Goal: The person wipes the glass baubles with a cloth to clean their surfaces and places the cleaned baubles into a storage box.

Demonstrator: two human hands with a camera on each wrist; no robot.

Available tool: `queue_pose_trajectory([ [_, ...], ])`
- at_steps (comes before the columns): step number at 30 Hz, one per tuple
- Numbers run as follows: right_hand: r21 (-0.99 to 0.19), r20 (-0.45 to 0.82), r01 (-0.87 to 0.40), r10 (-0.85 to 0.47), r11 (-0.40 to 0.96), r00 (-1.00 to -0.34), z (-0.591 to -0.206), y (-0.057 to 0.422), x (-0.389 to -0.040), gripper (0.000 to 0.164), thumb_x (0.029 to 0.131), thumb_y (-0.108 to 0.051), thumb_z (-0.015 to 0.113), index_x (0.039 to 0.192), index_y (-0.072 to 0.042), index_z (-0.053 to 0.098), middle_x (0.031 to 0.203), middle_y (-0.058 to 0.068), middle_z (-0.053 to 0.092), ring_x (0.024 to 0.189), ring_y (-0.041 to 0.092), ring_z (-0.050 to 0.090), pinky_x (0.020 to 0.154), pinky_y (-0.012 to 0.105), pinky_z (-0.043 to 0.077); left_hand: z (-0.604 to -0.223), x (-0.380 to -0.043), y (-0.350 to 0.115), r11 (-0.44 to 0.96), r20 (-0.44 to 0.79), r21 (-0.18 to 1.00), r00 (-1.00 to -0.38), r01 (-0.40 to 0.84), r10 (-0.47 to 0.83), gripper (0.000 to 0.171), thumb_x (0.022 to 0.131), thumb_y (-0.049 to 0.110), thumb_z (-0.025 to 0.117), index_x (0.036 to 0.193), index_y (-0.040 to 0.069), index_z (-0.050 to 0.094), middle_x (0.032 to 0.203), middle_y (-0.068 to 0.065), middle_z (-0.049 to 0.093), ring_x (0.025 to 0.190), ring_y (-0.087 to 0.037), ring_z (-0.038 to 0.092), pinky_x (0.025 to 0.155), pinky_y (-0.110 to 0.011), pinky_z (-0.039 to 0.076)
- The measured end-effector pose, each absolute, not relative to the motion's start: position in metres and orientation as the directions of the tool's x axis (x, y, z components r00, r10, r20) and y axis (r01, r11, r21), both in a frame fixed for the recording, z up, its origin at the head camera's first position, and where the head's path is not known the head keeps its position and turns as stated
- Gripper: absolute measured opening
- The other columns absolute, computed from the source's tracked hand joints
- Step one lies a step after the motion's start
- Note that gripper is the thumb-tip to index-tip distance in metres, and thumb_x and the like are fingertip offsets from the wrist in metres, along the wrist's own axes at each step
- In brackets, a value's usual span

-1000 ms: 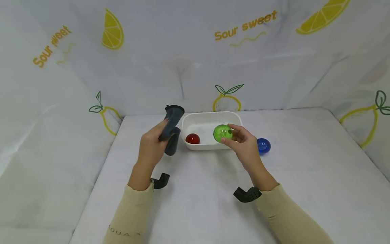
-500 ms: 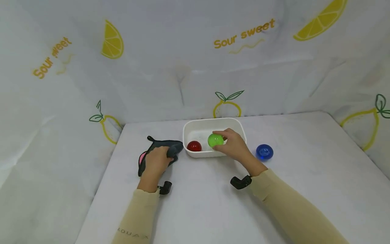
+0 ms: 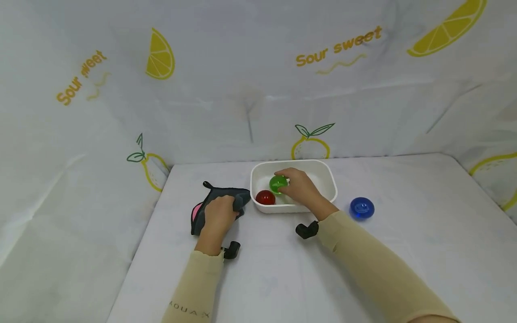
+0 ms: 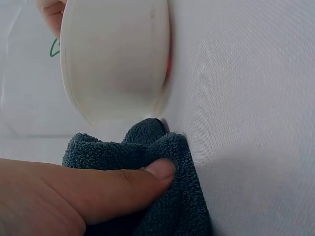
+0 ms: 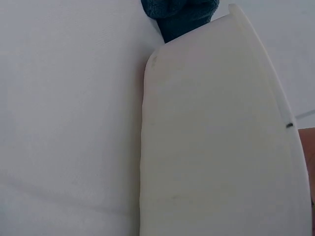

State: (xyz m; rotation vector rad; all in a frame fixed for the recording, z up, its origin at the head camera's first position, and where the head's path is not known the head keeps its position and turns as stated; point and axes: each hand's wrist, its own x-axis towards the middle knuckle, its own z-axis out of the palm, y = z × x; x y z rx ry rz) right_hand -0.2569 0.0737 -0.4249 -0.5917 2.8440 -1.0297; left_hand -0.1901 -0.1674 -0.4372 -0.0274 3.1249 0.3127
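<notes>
A dark grey-blue terry cloth [image 3: 222, 191] with a black loop and a pink patch lies at the left of the white tray [image 3: 291, 209]. My left hand [image 3: 217, 217] grips a bunched fold of it, the thumb [image 4: 160, 169] pressing on top in the left wrist view. Inside the tray, a clear green ball [image 3: 277, 184] is held between the thumb and fingers of my right hand [image 3: 300, 187]. Beside it, in the tray's front left corner, sits a red ball [image 3: 265, 198]. The tray's outer wall [image 5: 216, 128] hides most of the right hand in the right wrist view.
A blue ball [image 3: 361, 208] rests on the white tabletop [image 3: 266, 269], right of the tray. Behind the table hangs a white sheet [image 3: 226, 89] printed with lemons and lettering. A dark wrist camera [image 3: 307, 230] sits at the right sleeve.
The left hand has lowered the folded cloth to the table and the cloth has spread out. The right hand has carried the green ball left and down into the tray beside the red one.
</notes>
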Motion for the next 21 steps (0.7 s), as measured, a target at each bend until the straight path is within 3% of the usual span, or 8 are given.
queue_pose_trajectory([
  [4,-0.618,0.082,-0.349,-0.384,0.704,-0.920,-0.426,0.068,-0.258,0.042,0.088,-0.010,0.072,0.130,-0.007,0.063,0.141,0.014,0.055,0.133,0.034,0.050,0.109,0.049,0.041,-0.436,-0.189,-0.166,0.981,0.018,0.195,-1.000,-0.006,-0.009,0.028,0.079,0.022,0.083,0.103,0.010,0.074,0.099,-0.011,0.074,0.088,-0.032,0.070,0.072,-0.048,0.056],
  [11,-0.561,-0.008,-0.361,-0.441,0.745,-0.898,-0.428,0.059,-0.257,0.045,0.096,-0.018,0.060,0.141,-0.013,0.055,0.158,0.009,0.034,0.144,0.032,0.034,0.116,0.049,0.032,-0.436,-0.190,-0.165,0.982,0.022,0.190,-1.000,-0.002,-0.007,0.030,0.079,0.023,0.084,0.104,0.010,0.074,0.100,-0.011,0.074,0.089,-0.032,0.070,0.072,-0.049,0.056],
  [18,-0.557,-0.018,-0.370,-0.455,0.744,-0.890,-0.429,0.054,-0.259,0.045,0.095,-0.008,0.046,0.139,-0.011,0.056,0.159,0.006,0.035,0.144,0.030,0.036,0.114,0.046,0.035,-0.436,-0.189,-0.167,0.977,0.009,0.211,-1.000,-0.008,-0.010,0.030,0.079,0.022,0.083,0.105,0.009,0.074,0.102,-0.011,0.074,0.091,-0.032,0.070,0.075,-0.049,0.056],
  [21,-0.549,-0.018,-0.370,-0.453,0.750,-0.891,-0.427,0.053,-0.258,0.046,0.096,-0.007,0.046,0.141,-0.013,0.055,0.159,0.005,0.034,0.144,0.029,0.036,0.114,0.046,0.035,-0.437,-0.189,-0.170,0.976,0.001,0.215,-1.000,-0.016,-0.016,0.032,0.080,0.022,0.083,0.107,0.009,0.073,0.105,-0.011,0.074,0.094,-0.032,0.069,0.078,-0.050,0.055],
])
